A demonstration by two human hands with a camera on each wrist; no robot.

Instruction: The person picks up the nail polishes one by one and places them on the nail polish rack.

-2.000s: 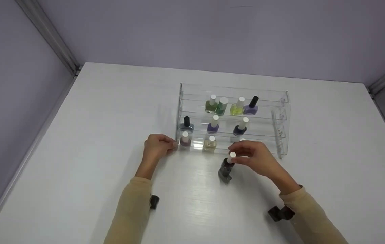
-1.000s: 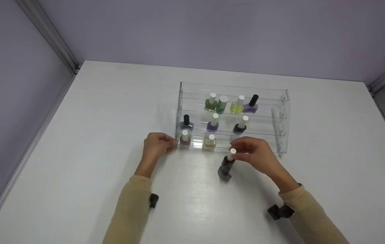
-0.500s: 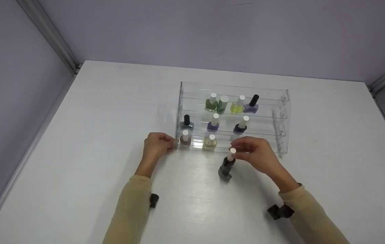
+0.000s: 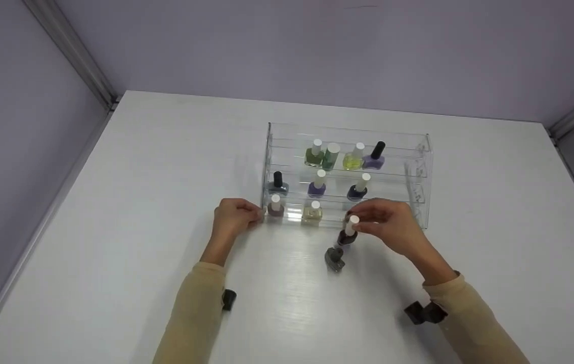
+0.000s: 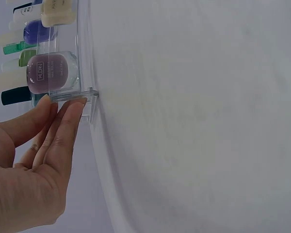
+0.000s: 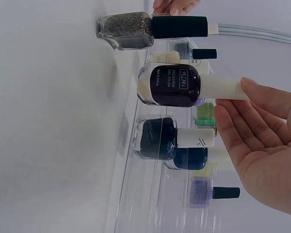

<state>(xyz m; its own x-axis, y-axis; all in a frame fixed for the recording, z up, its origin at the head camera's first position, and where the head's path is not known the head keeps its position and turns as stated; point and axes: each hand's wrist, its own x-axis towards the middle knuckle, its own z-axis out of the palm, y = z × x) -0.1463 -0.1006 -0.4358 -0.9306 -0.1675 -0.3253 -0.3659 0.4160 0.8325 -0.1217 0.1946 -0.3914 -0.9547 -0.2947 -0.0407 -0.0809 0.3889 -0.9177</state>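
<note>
My right hand point(image 4: 388, 225) pinches the white cap of a dark nail polish bottle point(image 6: 174, 85) between thumb and fingers. It holds that bottle just in front of a clear tiered rack point(image 4: 388, 184). My left hand point(image 4: 236, 217) holds the rack's left side panel near the front corner with thumb and fingertips. A glittery grey nail polish bottle point(image 4: 335, 259) with a black cap stands on the table before the rack. Another dark bottle point(image 6: 157, 138) with a white cap sits on the front tier, mostly hidden by my right hand in the head view.
Several bottles stand on the rack: mauve point(image 4: 276, 208) and cream point(image 4: 312, 213) at the front, purple point(image 4: 316, 189) and navy point(image 4: 356, 192) behind, green point(image 4: 314, 156) and yellow point(image 4: 353, 161) higher up. Lilac walls enclose the white table point(image 4: 165, 167).
My right hand has moved the dark bottle slightly right and towards the rack, so the glittery bottle now shows separately. The left hand stays at the rack's side.
</note>
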